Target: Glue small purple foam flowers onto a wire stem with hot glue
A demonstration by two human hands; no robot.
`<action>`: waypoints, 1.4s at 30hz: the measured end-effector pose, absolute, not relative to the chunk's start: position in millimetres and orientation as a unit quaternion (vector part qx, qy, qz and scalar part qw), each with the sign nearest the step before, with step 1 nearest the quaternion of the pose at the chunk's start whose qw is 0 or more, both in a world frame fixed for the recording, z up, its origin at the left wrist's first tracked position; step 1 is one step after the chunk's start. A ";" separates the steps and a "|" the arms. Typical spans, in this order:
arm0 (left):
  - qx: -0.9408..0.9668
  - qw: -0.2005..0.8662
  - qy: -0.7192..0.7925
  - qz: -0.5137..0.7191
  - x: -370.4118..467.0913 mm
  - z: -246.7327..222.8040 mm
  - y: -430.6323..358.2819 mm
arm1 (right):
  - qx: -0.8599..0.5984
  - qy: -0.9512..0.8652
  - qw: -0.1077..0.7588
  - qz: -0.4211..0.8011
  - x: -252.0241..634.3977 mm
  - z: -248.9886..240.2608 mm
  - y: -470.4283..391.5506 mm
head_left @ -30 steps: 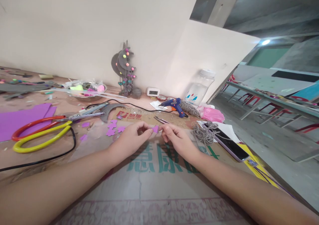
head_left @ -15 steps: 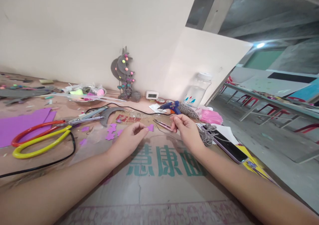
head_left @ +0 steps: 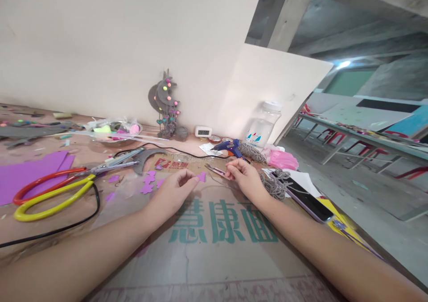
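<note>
My left hand (head_left: 177, 187) is closed in a pinch over the printed cardboard. Between its thumb and fingertips is a small purple cut-out piece (head_left: 202, 177). My right hand (head_left: 245, 177) is also pinched, a little to the right. A slim tool with pointed metal tips and a pinkish body (head_left: 217, 171) meets its fingertips; whether it is gripped or lies beneath them is unclear. More purple cut-outs (head_left: 147, 184) rest left of my left hand. Behind my right hand lies a blue glue gun (head_left: 230, 147), with grey cord (head_left: 277, 184) beside my wrist.
Large scissors (head_left: 53, 190) with red and yellow handles lie at left by purple sheets (head_left: 30, 177). A grey decorated moon ornament (head_left: 165, 101), a small digital clock (head_left: 203, 131) and a plastic bottle (head_left: 264, 126) stand along the wall. A phone (head_left: 309, 201) lies at right. A black cable (head_left: 63, 229) crosses the table.
The view has tilted slightly, so the scene sits a little lower in front. Both hands keep their pinches; the right fingers have shifted slightly left toward the slim tool.
</note>
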State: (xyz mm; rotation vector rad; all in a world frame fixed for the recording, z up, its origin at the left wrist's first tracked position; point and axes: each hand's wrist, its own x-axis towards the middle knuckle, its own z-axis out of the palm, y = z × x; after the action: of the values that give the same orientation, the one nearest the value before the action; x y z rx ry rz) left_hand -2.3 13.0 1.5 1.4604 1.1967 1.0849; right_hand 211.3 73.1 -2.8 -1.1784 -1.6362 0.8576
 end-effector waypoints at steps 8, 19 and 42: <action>0.599 0.456 0.493 0.436 -2.6 1.9 13.0 | -0.492 -0.706 0.459 0.221 209.8 -3.0 68.5; 0.614 0.442 0.493 0.430 -2.8 1.5 13.9 | -0.469 -0.764 0.416 0.153 212.8 -8.6 68.8; 0.614 0.448 0.494 0.421 -2.8 -3.0 16.1 | -0.478 -0.757 0.421 0.145 213.4 -5.5 68.8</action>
State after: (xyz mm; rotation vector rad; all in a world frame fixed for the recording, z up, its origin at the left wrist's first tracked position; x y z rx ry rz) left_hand -2.8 16.1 -3.0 1.5206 1.2235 1.0429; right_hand 213.4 68.8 -5.5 -1.1965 -1.8978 0.3642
